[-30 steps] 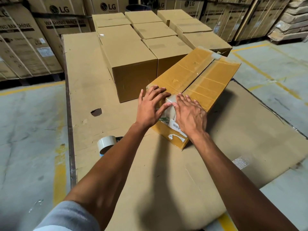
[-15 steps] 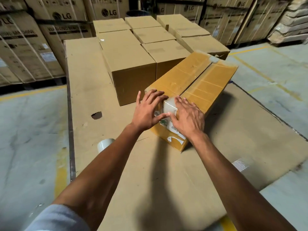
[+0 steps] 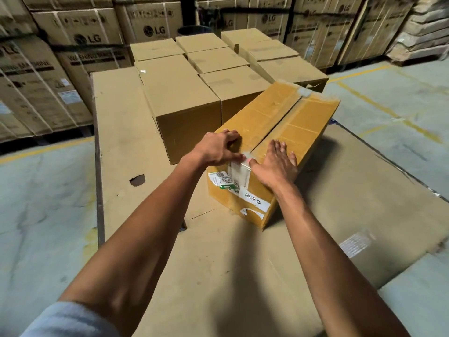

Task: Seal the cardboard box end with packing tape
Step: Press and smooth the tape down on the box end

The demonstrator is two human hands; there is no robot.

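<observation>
Both thumbs meet right at the near top edge of the cardboard box [image 3: 286, 122], pinching down on a strip of clear packing tape [image 3: 239, 172] where it folds over from the top seam onto the end face. The left hand [image 3: 216, 149] has its fingers curled loosely over the top left corner of the box, not gripping anything, just bracing; the right hand [image 3: 275, 164] lies flat and spread on the right top flap, palm down. So this looks like the smoothing step: tape is already on, and they're rubbing it onto the corner so it sticks. The box itself sits at an angle on a big flattened cardboard sheet [image 3: 116, 132], its far end up against a block of plain brown cartons [image 3: 179, 93]. The end face has a barcode label [image 3: 222, 181] and a white sticker, and the tape runs down between them. Next move, I'd guess, is sliding the thumbs down the end face to press out the tail. No tape roll in sight here.
</observation>
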